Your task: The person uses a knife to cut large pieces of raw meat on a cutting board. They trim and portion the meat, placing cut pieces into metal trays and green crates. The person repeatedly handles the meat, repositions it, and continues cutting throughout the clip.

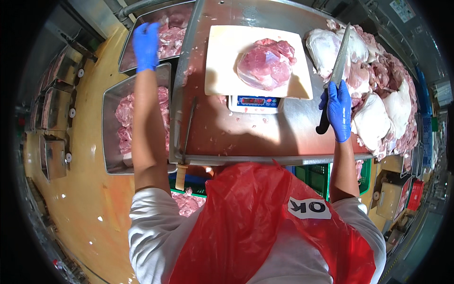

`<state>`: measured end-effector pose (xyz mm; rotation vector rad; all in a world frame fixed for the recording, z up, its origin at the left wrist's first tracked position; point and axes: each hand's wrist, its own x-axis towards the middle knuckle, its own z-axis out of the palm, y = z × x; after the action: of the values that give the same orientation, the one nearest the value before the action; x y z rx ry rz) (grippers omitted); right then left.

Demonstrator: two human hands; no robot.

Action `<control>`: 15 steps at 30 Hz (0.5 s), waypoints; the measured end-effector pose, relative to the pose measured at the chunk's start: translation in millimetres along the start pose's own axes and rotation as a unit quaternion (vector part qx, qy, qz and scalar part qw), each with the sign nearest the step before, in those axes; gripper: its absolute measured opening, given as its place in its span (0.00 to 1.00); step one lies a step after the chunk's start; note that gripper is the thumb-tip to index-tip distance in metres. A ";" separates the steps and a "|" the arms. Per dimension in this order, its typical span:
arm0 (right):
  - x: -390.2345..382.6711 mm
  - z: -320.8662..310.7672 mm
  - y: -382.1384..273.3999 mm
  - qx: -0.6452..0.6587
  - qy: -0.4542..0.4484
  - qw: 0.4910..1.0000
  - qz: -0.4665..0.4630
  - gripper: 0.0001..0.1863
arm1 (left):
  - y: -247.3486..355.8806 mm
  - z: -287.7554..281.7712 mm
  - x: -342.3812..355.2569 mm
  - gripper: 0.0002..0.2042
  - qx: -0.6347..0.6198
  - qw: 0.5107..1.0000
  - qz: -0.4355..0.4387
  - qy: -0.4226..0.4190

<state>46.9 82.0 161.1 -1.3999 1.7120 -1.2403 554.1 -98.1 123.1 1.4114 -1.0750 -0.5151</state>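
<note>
My left hand (pixel 145 45) in a blue glove is raised over the upper steel bin (pixel 172 40) of pink meat, fingers apart and slightly curved, nothing visible in them. My right hand (pixel 336 109), also gloved in blue, grips a long knife (pixel 342 52) by its black handle, blade pointing up beside the meat pile. A round pink piece of meat (pixel 265 64) lies on a white board (pixel 222 42), which rests on a digital scale (pixel 255 105) on the steel table (pixel 250 137).
Pale and pink cuts (pixel 378 113) are heaped along the table's right. A lower steel bin (pixel 118 156) holds meat at left. A second knife (pixel 182 168) lies by the table's left edge. Green crates (pixel 312 177) sit below the table. Wheeled bins (pixel 54 113) stand farther left.
</note>
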 end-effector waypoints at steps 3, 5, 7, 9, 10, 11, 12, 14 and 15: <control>-7.5 -17.7 27.2 0.004 0.006 0.999 0.034 0.11 | 52.9 89.5 -88.8 0.27 0.082 0.980 0.099 -0.153; -8.2 -20.0 31.0 0.019 0.007 0.999 0.027 0.11 | 48.7 130.6 -121.5 0.30 0.151 0.938 0.280 -0.138; -8.7 -25.2 36.9 0.029 0.017 0.999 0.034 0.11 | 50.8 163.5 -161.4 0.34 0.182 0.872 0.444 -0.102; -9.2 -32.4 47.7 0.030 0.023 0.999 0.039 0.11 | 86.1 181.3 -202.8 0.36 0.176 0.919 0.308 -0.172; -9.6 -35.7 52.8 0.030 0.027 0.998 0.041 0.11 | 101.4 187.5 -216.2 0.38 0.212 0.919 0.264 -0.200; -9.9 -36.4 56.5 0.030 0.027 0.998 0.051 0.11 | 104.8 194.6 -225.7 0.38 0.268 0.899 0.290 -0.190; -11.4 -35.1 60.5 0.031 0.027 0.997 0.061 0.11 | 105.0 201.9 -233.8 0.38 0.323 0.875 0.314 -0.178; -13.5 -31.3 65.9 0.037 0.023 0.996 0.078 0.12 | 108.8 210.6 -238.4 0.38 0.357 0.855 0.329 -0.181; -14.4 -28.3 67.7 0.033 0.009 0.996 0.080 0.12 | 110.1 209.6 -235.8 0.38 0.338 0.864 0.317 -0.198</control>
<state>-1.2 104.5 108.5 -1.1910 1.7425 -1.2130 236.4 5.2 122.2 1.4362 -2.1008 0.0928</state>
